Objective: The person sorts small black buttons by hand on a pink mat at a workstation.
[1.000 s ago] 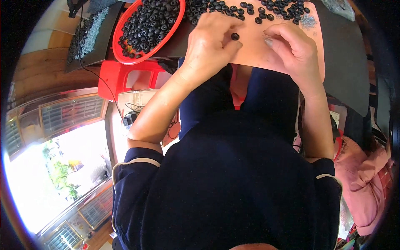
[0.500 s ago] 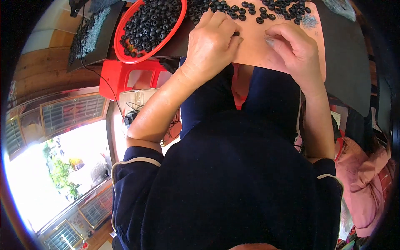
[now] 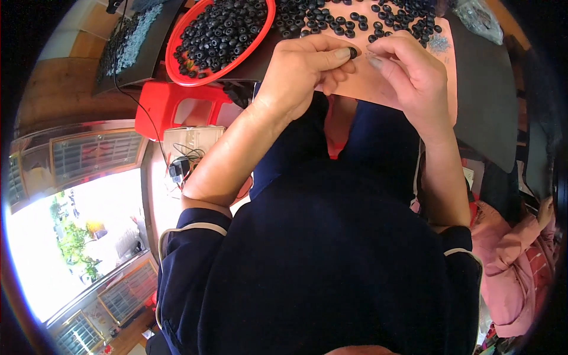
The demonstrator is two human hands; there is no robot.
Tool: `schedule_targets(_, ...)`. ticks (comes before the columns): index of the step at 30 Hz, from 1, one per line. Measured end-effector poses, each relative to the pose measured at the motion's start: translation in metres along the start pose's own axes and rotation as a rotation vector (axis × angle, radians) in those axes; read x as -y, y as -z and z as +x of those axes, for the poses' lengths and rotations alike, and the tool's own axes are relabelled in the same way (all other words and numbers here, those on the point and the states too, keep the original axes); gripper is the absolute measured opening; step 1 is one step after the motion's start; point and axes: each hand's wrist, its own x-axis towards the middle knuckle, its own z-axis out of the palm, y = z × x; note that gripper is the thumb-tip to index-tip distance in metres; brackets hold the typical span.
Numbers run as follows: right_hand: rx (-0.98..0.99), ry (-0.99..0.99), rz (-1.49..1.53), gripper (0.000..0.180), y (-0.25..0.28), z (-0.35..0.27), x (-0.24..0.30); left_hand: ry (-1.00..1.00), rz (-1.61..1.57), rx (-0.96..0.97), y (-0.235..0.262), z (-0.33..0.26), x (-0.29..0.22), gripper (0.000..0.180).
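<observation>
Seen from the head view, the left hand [image 3: 302, 68] has rolled over since half a second ago, bringing its black ring-shaped bead [image 3: 354, 52] nearer the right hand [image 3: 417, 80]. Left thumb and forefinger pinch it; a narrow gap separates it from the right fingertips, nearly together, their hold unclear. Loose beads [image 3: 387, 18] crowd the orange mat [image 3: 370, 86] beyond; its near edge runs below.

The head view looks steeply down from the person's head, over a dark blue shirt [image 3: 337, 254] that fills the near lower middle, toward a dark tabletop [image 3: 485, 100] at the top. The left hand [image 3: 305, 68] and right hand [image 3: 411, 77] show farther off; the wide fisheye darkens the corners.
</observation>
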Motion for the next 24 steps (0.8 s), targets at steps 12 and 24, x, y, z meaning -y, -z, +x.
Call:
schedule_targets(12,0.054,0.039,-0.023,0.017,-0.001,0.008,0.011,-0.018,-0.12,0.053,-0.005,-0.008,0.009,0.019)
schedule_targets(24,0.043,-0.101,0.166,0.015,-0.012,-0.003,0.014,-0.058,-0.213,0.011,-0.008,-0.009,0.016,0.017)
